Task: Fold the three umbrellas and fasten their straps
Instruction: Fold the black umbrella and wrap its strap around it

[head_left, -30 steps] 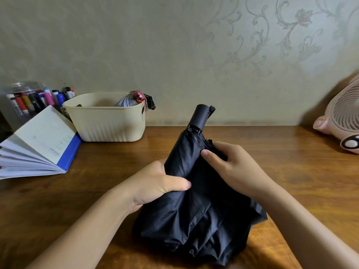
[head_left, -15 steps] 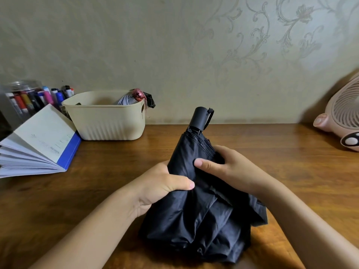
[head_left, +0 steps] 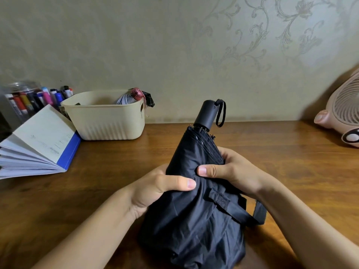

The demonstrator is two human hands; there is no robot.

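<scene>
A black collapsed umbrella (head_left: 194, 220) stands tilted over the wooden table, its handle (head_left: 206, 114) pointing up and away with a wrist loop hanging at its right. Its canopy hangs loose and bunched below. My left hand (head_left: 155, 188) grips the fabric from the left, thumb across the front. My right hand (head_left: 231, 168) grips the ribs and fabric from the right, thumb pressing on the cloth. The closing strap (head_left: 239, 208) hangs loose across the canopy's right side. Another umbrella (head_left: 134, 98), grey with a reddish end, lies in the cream basket (head_left: 108, 121).
An open book with a blue cover (head_left: 40, 146) lies at the left. A jar of markers (head_left: 29, 100) stands behind it by the wall. A pink desk fan (head_left: 343, 115) sits at the right edge. The table (head_left: 291, 152) runs up to the wall.
The umbrella has been turned in my hands, so the strap and the handle's wrist loop now show. My right thumb has shifted lower and leftward on the fabric.
</scene>
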